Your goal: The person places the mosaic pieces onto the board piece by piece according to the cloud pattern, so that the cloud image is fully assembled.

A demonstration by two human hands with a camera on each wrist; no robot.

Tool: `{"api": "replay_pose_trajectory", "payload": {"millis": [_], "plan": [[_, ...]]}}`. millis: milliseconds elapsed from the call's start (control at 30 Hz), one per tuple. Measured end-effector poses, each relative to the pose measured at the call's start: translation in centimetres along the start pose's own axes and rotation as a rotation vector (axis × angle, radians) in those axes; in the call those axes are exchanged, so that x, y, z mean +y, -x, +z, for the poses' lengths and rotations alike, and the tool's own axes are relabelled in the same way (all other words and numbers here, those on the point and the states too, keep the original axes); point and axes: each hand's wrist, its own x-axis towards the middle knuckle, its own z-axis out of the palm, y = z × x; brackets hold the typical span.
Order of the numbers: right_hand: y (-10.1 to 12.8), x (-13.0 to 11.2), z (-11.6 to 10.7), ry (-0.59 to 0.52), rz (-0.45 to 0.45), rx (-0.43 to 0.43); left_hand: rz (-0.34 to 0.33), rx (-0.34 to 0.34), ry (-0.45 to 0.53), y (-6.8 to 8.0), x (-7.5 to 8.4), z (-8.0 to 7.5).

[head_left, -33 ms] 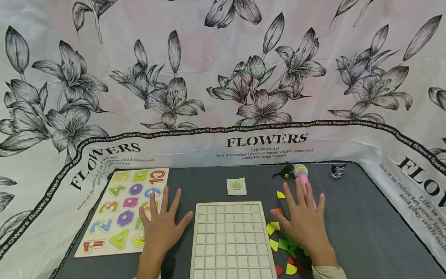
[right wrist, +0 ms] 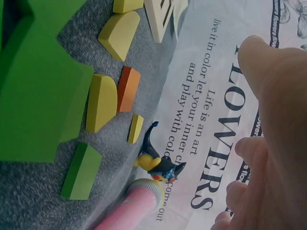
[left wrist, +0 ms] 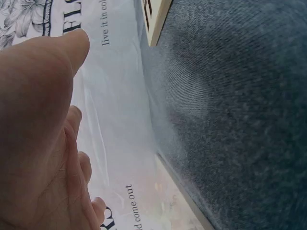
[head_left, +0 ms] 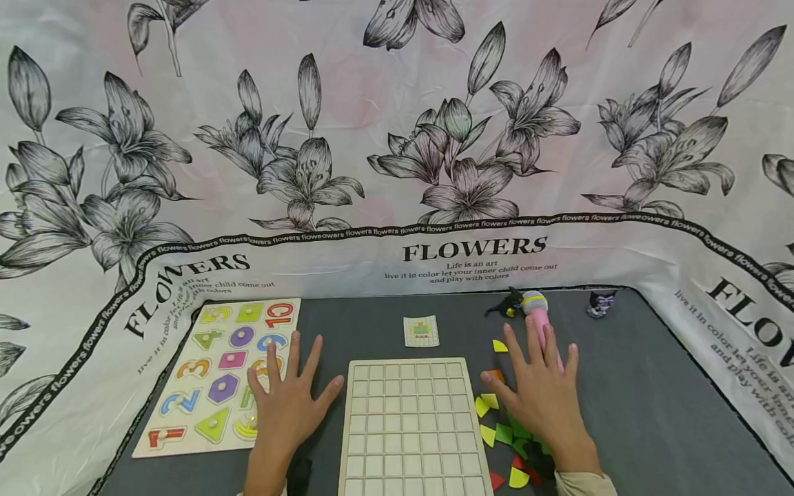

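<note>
My left hand (head_left: pixel 289 405) is spread with straight fingers over the right edge of a number-and-shape puzzle board (head_left: pixel 205 413); the left wrist view shows it raised off the cloth, holding nothing. On the other side, my right hand (head_left: pixel 542 396) hovers with fingers spread above loose coloured pieces and a pink toy microphone (head_left: pixel 538 318). Between the hands lies a wooden grid board (head_left: pixel 409 427) of square cells with no pieces in it. Green pieces (right wrist: pixel 43 100), yellow pieces (right wrist: pixel 101 103) and an orange piece (right wrist: pixel 128 89) lie under the right hand, which partly hides them in the head view.
Behind the grid board is a small pattern card (head_left: pixel 421 331). A black and yellow figurine (head_left: pixel 510 303) stands beside the microphone, and a dark figurine (head_left: pixel 601 304) sits further right. Red pieces (head_left: pixel 526 470) lie by the board's right edge. A flower-printed cloth (head_left: pixel 335 265) rises behind the grey surface.
</note>
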Motion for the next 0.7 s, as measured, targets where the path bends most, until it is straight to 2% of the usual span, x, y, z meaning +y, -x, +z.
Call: {"api": "replay_pose_trajectory", "payload": {"millis": [300,500,600,700], "plan": [[0.4,-0.4,-0.3,-0.042,0.013,-0.008,0.044,0.028,-0.004,0.3,0.5,-0.1],[0.3,-0.3,-0.5,-0.063,0.019,-0.012,0.095,0.060,-0.028,1.0,0.8,-0.1],[0.3,-0.1,-0.6,-0.068,0.016,-0.015,0.114,0.033,-0.031,1.7,0.8,-0.2],[0.3,-0.1,-0.9,-0.080,0.021,-0.034,0.129,-0.039,-0.023,2.4,0.8,-0.5]]}}
